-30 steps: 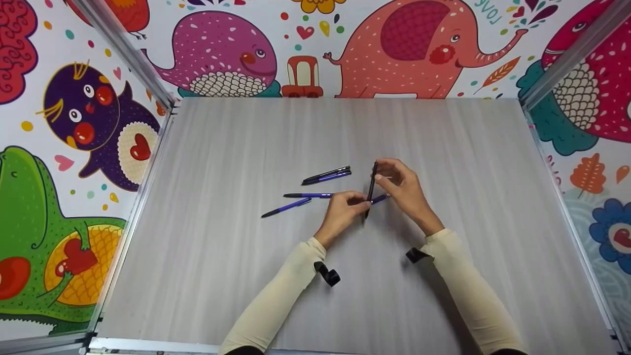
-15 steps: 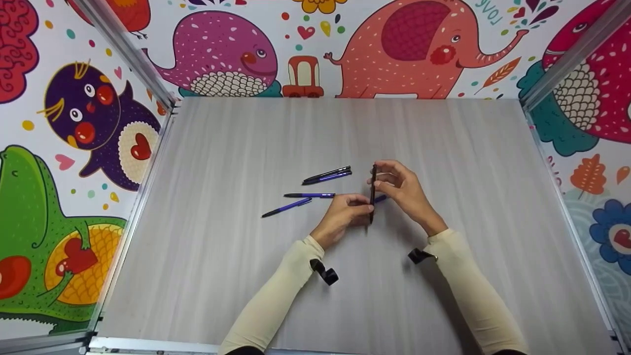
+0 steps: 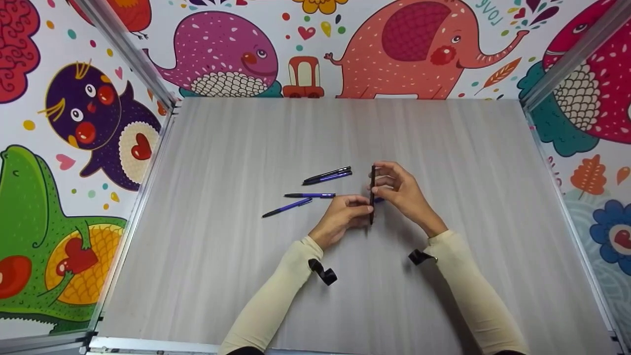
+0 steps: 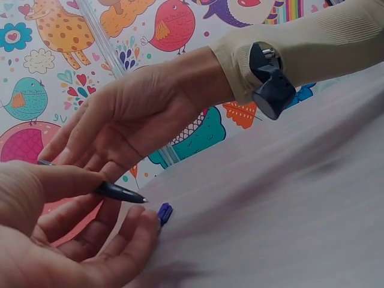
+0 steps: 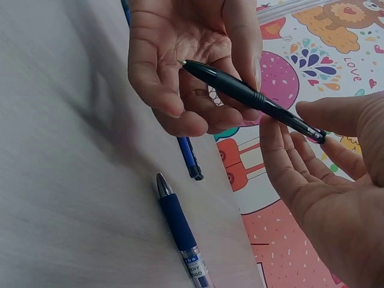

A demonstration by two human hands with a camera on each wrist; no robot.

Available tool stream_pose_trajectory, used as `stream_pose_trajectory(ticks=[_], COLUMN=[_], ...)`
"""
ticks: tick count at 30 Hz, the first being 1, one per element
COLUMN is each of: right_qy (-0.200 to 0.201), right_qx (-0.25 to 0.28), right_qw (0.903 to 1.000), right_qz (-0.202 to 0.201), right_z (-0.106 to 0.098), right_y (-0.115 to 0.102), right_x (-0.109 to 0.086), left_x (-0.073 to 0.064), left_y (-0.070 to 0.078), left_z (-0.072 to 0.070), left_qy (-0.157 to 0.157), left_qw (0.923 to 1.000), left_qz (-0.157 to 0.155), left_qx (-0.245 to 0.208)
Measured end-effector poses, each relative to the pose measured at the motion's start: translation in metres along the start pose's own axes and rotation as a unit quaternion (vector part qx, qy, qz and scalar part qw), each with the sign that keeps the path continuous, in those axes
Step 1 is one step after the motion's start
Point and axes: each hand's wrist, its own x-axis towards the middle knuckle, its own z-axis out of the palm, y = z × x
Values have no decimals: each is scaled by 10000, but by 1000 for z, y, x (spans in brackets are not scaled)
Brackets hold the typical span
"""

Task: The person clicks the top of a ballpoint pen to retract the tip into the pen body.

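Observation:
In the head view, a black click pen (image 3: 372,197) is upright between my two hands above the table. My left hand (image 3: 342,217) pinches it near the writing end, thumb against fingers. My right hand (image 3: 402,192) holds the upper part, with a finger at its top end. The right wrist view shows the black pen's bare metal point beside the left palm. Mostly hidden behind the hands lies a blue pen (image 3: 379,200). Another pen, with a dark blue grip (image 5: 177,222) and clear barrel, lies below the hands in the right wrist view.
Left of the hands, two blue pens (image 3: 309,195) (image 3: 287,207) lie on the grey wood-grain table (image 3: 236,148). Farther back a black pen (image 3: 325,174) lies against a blue one. Cartoon-printed walls (image 3: 222,54) and metal rails enclose the table.
The black pen has gone from slightly tilted to nearly upright. My right thumb has slid lower along it, and my left hand has shifted slightly down. The lying pens stay put.

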Motion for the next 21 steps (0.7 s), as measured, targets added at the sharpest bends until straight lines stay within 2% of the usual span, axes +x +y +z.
stream_pose_trajectory(ticks=[11,21], right_qy=[-89,-30], right_qx=[0,65], right_qw=[10000,10000], right_qz=[7,62], right_z=[-2,-1], right_y=[1,-2], right_x=[0,4], left_x=[2,0], left_y=[-3,2], left_z=[-1,0], left_qy=[-152,-63], left_qw=[9998,9999], left_qz=[41,61], left_qx=[-145,-94])
